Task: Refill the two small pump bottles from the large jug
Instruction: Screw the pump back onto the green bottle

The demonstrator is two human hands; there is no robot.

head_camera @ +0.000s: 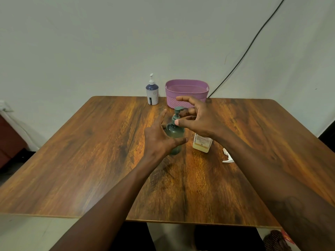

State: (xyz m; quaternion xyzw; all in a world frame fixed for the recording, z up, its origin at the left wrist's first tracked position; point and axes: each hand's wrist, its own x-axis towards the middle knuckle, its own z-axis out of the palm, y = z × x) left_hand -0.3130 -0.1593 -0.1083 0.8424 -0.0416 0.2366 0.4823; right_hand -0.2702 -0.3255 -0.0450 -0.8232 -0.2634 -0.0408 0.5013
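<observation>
A dark green pump bottle (175, 132) stands upright at the middle of the wooden table (90, 151). My left hand (160, 136) is cupped against its left side with fingers apart and the thumb across its front, not clearly gripping. My right hand (195, 117) hovers spread around the pump head, thumb near the neck. A clear labelled bottle with yellowish liquid (202, 144) stands just right of it, its top hidden by my right wrist. A white and dark blue pump bottle (152, 94) stands at the far edge.
A white pump head (227, 157) lies on the table by my right forearm. A purple plastic basket (186, 92) sits at the back beside the white bottle. A black cable (253, 42) runs down the wall behind it.
</observation>
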